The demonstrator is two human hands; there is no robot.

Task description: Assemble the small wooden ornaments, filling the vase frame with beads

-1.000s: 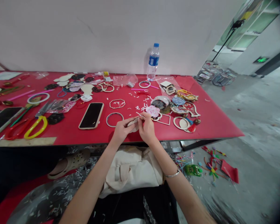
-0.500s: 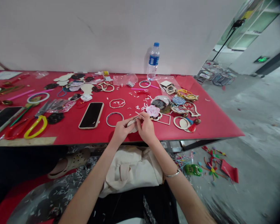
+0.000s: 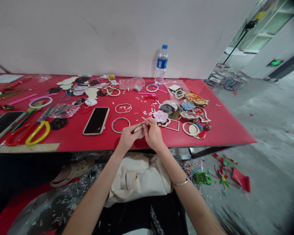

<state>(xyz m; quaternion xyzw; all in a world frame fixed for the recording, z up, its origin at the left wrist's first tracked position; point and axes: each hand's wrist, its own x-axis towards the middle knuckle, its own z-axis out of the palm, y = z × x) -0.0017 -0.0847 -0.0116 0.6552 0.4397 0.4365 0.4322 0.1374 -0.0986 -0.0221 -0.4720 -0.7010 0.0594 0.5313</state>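
Between my hands, over the front edge of the red table (image 3: pixel 147 143), is a small pale flat piece (image 3: pixel 138 133) with a rounded edge. My left hand (image 3: pixel 127 136) pinches it from the left. My right hand (image 3: pixel 153 133) is closed with its fingertips against the same piece, and a thin light stick (image 3: pixel 147 120) pokes out from its fingers. Most of the piece is covered by fingers. Just beyond my right hand lies a pink flower-shaped piece (image 3: pixel 160 116). A round ring frame (image 3: pixel 121 125) lies to the left of my left hand.
A phone (image 3: pixel 96 121) and yellow-handled scissors (image 3: pixel 38 132) lie to the left. A water bottle (image 3: pixel 161 65) stands by the wall. Frames and ornaments, among them a fish-shaped frame (image 3: pixel 198 114), are heaped on the right. A cream bag (image 3: pixel 139 182) rests on my lap.
Almost nothing differs. Both hands stay in the same place around the pale piece, and the view has shifted very slightly.
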